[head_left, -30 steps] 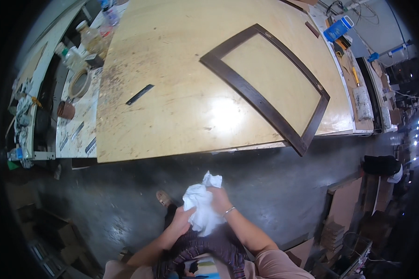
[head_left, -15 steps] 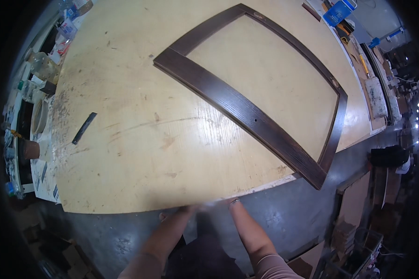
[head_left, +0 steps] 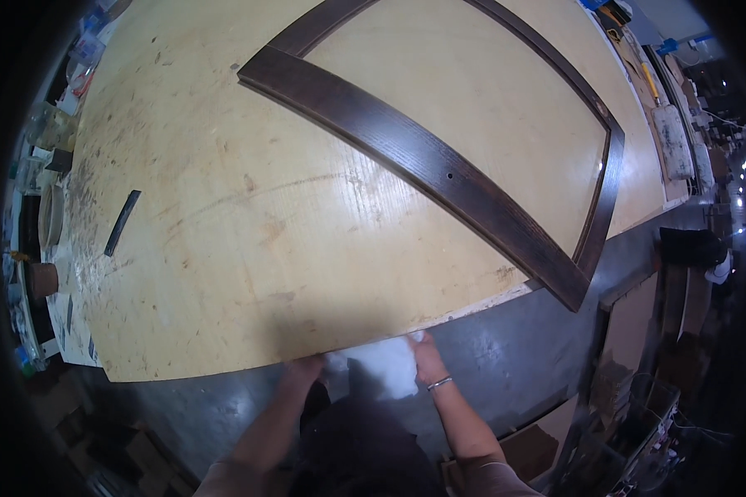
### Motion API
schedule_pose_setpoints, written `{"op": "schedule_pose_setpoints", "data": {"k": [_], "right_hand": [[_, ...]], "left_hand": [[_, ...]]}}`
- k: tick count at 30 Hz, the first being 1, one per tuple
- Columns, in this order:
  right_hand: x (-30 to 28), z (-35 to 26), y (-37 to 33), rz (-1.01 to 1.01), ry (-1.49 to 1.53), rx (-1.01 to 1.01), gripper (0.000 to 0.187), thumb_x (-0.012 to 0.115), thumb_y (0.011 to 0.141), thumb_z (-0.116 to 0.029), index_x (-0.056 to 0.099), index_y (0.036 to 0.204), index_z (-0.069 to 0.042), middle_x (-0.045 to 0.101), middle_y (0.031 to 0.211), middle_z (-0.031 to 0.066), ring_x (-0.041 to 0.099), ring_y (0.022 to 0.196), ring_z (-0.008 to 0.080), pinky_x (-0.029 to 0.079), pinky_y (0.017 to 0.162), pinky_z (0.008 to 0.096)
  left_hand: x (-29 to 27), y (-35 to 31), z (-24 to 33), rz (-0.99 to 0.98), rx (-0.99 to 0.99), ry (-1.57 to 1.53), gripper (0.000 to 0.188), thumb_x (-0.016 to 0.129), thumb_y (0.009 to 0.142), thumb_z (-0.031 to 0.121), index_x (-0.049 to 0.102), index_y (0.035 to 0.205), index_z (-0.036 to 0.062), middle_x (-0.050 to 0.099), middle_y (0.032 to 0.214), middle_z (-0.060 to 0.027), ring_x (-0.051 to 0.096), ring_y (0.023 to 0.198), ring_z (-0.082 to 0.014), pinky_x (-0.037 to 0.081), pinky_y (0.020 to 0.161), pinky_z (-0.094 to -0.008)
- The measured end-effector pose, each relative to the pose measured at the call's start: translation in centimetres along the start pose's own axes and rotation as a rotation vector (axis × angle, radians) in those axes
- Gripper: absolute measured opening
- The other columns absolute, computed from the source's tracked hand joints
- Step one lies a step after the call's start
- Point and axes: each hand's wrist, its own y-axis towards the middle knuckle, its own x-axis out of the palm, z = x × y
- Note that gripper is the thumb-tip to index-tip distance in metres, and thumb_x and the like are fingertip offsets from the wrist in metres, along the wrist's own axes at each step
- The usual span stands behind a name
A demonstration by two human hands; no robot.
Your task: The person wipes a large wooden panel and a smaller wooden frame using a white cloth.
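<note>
Just below the table's near edge, a white, soft-looking sheet [head_left: 396,364] is spread between my hands; its exact kind cannot be made out. My left hand [head_left: 310,365] is closed at its left edge, partly in shadow. My right hand [head_left: 424,356], with a metal bracelet at the wrist, pinches the upper right corner. Farther up, a dark brown wooden frame [head_left: 389,142] lies on the pale wooden table [head_left: 249,273], apart from both hands. The frame's near corner juts past the table edge, and its far part runs out of view.
A short dark strip [head_left: 123,223] lies on the table's left part. Bottles, containers and a brown pot [head_left: 43,280] crowd the left side. A yellow-handled tool [head_left: 651,83] lies at the far right. Cardboard [head_left: 630,319] stands on the floor at right.
The white sheet has come into sight between my hands, which have moved apart. The view has shifted, so the frame and the strip appear farther up and left.
</note>
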Motion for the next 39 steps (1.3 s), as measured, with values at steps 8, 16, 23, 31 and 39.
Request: {"op": "schedule_pose_setpoints", "data": {"k": [8, 16, 23, 31, 39], "right_hand": [[0.6, -4.2, 10.4, 0.161, 0.806, -0.116, 0.038, 0.044, 0.093, -0.027, 0.049, 0.122, -0.003, 0.051, 0.127, 0.0147, 0.050, 0.114, 0.0267, 0.044, 0.092, 0.0429], [5.8, 0.7, 21.6, 0.425, -0.104, -0.044, 0.032, 0.048, 0.091, -0.023, 0.053, 0.115, -0.003, 0.054, 0.118, 0.0121, 0.052, 0.104, 0.0234, 0.044, 0.086, 0.0394], [7.3, 0.5, 24.1, 0.476, -0.394, -0.073, 0.027, 0.051, 0.089, -0.019, 0.056, 0.110, -0.002, 0.057, 0.110, 0.0097, 0.053, 0.097, 0.0206, 0.044, 0.081, 0.0363], [8.6, 0.0, 22.0, 0.422, -0.484, -0.124, 0.021, 0.055, 0.086, -0.014, 0.060, 0.103, -0.002, 0.060, 0.101, 0.0071, 0.055, 0.088, 0.0173, 0.045, 0.075, 0.0328], [9.2, -1.2, 10.1, 0.218, -0.219, -0.423, 0.016, 0.059, 0.084, -0.009, 0.064, 0.096, -0.002, 0.064, 0.092, 0.0044, 0.057, 0.079, 0.0141, 0.045, 0.069, 0.0292]], "left_hand": [[-10.8, -15.8, 1.8, -0.326, 0.138, 1.623, 0.037, 0.062, 0.082, 0.015, 0.056, 0.116, 0.0037, 0.066, 0.103, -0.0061, 0.063, 0.096, -0.0277, 0.051, 0.079, -0.0379], [-13.2, -24.4, -3.8, 0.384, -0.564, 0.988, 0.025, 0.061, 0.084, 0.015, 0.059, 0.106, 0.0040, 0.064, 0.093, -0.0072, 0.060, 0.086, -0.0234, 0.049, 0.073, -0.0357], [-12.3, -25.6, -8.3, 0.450, -0.573, 0.913, 0.016, 0.060, 0.085, 0.016, 0.061, 0.096, 0.0043, 0.063, 0.084, -0.0083, 0.057, 0.077, -0.0195, 0.047, 0.068, -0.0338], [-9.0, -26.5, -8.7, 0.460, -0.455, 0.824, 0.012, 0.059, 0.086, 0.015, 0.062, 0.092, 0.0045, 0.062, 0.080, -0.0072, 0.056, 0.074, -0.0162, 0.046, 0.067, -0.0317], [0.6, -26.9, 7.1, 0.350, -0.087, 0.564, 0.016, 0.058, 0.085, 0.012, 0.060, 0.099, 0.0044, 0.063, 0.086, -0.0023, 0.058, 0.080, -0.0145, 0.048, 0.072, -0.0299]]}}
